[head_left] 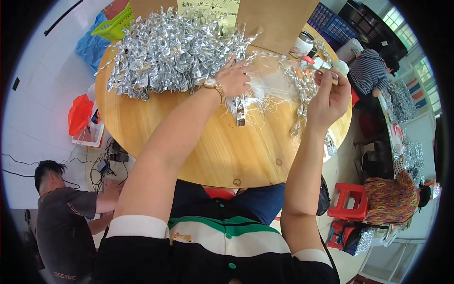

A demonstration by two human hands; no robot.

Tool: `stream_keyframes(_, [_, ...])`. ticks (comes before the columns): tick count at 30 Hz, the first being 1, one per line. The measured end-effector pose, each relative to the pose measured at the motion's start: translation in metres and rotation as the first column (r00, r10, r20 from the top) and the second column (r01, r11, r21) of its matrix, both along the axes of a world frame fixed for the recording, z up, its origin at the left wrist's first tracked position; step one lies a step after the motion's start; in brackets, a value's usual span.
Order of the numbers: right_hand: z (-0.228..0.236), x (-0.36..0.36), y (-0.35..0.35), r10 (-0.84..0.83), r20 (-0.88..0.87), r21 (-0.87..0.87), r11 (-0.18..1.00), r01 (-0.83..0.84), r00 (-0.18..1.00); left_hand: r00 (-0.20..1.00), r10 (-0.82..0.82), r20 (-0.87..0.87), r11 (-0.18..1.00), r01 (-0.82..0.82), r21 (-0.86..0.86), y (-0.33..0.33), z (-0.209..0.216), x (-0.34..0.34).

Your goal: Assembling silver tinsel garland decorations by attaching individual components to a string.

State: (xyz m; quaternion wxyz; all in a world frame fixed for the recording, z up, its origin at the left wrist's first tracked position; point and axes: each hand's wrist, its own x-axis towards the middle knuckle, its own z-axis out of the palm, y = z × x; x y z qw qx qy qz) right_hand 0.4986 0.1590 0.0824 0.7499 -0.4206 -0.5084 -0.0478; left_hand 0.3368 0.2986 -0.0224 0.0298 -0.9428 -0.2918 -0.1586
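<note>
A large heap of twisted silver foil strips (161, 54) covers the back left of the round wooden table (208, 156). My left hand (232, 79), with a gold watch on its wrist, lies at the heap's right edge, fingers stretched and apart. Just below it on the wood is a small shiny metal piece (240, 116), its kind unclear. Loose white threads (265, 97) spread out to the right of that hand. Raised over the table's right side, my right hand (329, 97) pinches something small between thumb and fingers. More foil strips (302, 102) hang in a line beside it.
A cardboard box (276, 26) stands at the back, near a white flowered mug (302, 45). A green basket (113, 26) sits at the far left. Co-workers are at left and right, with red stools (350, 201) on the right and cables (106, 165) on the floor.
</note>
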Motion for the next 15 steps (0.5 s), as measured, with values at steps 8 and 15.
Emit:
stream_keyframes(8, [0.006,0.001,-0.032,-0.138,-0.224,0.128,0.977,0.169,0.965,0.953,-0.126,0.276,0.983,0.158,-0.095,-0.013,-0.013,0.002])
stream_keyframes(15, [0.012,0.023,-0.045,0.065,-0.433,0.167,0.986,0.009,0.899,0.669,0.181,0.721,0.658,0.462,-0.594,-0.028,0.020,-0.006])
